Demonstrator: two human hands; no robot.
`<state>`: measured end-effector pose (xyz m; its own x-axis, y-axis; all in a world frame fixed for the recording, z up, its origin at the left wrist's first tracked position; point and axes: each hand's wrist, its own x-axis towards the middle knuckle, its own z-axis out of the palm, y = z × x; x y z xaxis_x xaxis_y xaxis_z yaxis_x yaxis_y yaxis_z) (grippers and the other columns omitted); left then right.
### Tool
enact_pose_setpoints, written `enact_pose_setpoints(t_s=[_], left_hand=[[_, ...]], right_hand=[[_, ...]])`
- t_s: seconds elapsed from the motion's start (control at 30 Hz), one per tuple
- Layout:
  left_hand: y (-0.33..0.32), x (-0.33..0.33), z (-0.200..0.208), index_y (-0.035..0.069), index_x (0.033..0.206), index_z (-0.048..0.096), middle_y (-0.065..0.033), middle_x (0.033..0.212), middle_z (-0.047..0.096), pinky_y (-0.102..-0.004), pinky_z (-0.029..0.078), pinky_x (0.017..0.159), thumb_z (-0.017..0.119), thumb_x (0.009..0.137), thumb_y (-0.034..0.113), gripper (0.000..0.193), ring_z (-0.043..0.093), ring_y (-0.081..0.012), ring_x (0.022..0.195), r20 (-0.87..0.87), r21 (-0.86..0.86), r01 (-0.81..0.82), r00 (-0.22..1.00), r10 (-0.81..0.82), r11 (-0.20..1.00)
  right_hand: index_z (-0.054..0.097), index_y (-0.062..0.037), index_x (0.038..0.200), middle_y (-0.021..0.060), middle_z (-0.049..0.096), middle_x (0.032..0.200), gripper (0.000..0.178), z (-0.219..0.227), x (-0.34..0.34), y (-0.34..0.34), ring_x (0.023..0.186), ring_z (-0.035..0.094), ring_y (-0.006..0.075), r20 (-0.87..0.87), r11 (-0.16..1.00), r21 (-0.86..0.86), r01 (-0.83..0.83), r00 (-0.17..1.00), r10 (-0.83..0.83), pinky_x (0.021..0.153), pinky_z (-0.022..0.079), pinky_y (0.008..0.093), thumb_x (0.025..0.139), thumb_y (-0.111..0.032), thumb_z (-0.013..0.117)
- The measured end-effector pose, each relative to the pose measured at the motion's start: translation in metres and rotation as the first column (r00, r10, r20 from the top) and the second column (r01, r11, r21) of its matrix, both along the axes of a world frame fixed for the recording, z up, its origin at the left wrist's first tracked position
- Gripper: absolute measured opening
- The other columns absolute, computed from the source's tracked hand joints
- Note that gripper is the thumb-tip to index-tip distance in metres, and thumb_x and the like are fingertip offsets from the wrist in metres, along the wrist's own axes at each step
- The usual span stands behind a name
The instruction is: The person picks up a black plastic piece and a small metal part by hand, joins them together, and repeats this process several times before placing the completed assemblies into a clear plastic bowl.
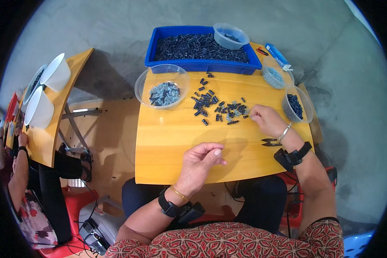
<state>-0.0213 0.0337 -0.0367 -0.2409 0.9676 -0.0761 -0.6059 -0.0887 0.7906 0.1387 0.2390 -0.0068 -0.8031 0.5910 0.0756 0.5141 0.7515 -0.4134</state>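
Over the near part of the yellow table (167, 146), my left hand (200, 165) is closed, thumb against the curled fingers; whatever it may hold does not show. My right hand (268, 120) is closed too, its fingertips pinched at the right edge of a small pile of black pieces mixed with clear bits (234, 111). What lies between those fingertips is too small to make out. Left of that pile is a heap of short black plastic pieces (205, 102). Black thread snips (271, 142) lie just below my right wrist.
A blue tray (180, 66) full of black pieces stands at the far edge, a clear tub (231, 36) on it. Clear bowls stand left (140, 92) and right (303, 101). A blue-and-white box (277, 56) lies far right. Another person's arm (18, 185) is at a table on the left.
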Motion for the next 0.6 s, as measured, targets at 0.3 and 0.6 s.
enact_pose_setpoints(t_s=[0.3,0.6], left_hand=[[0.001,0.0,-0.004,-0.003,0.093,0.056,-0.0061,0.075,0.057,-0.0301,0.05,0.066,0.05,0.084,0.005,0.013,0.054,-0.0126,0.065,0.0,0.02,-0.004,1.0,0.004,1.0],[0.006,0.003,-0.003,-0.003,0.091,0.056,-0.0031,0.071,0.054,-0.0282,0.051,0.065,0.05,0.085,0.008,0.013,0.052,-0.0096,0.062,0.078,0.0,-0.069,0.995,0.068,0.998]], right_hand=[[0.05,0.0003,0.077,0.015,0.056,0.07,0.006,0.015,0.005,-0.016,0.064,0.055,0.0292,-0.144,0.977,-0.208,0.046,0.987,-0.077,0.058,0.043,0.0311,0.074,-0.003,0.053],[0.05,-0.0002,0.082,0.0114,0.054,0.064,0.011,-0.002,0.024,-0.011,0.059,0.053,0.0256,-0.13,0.994,-0.094,0.058,0.989,-0.07,0.056,0.043,0.0323,0.073,-0.006,0.054]])
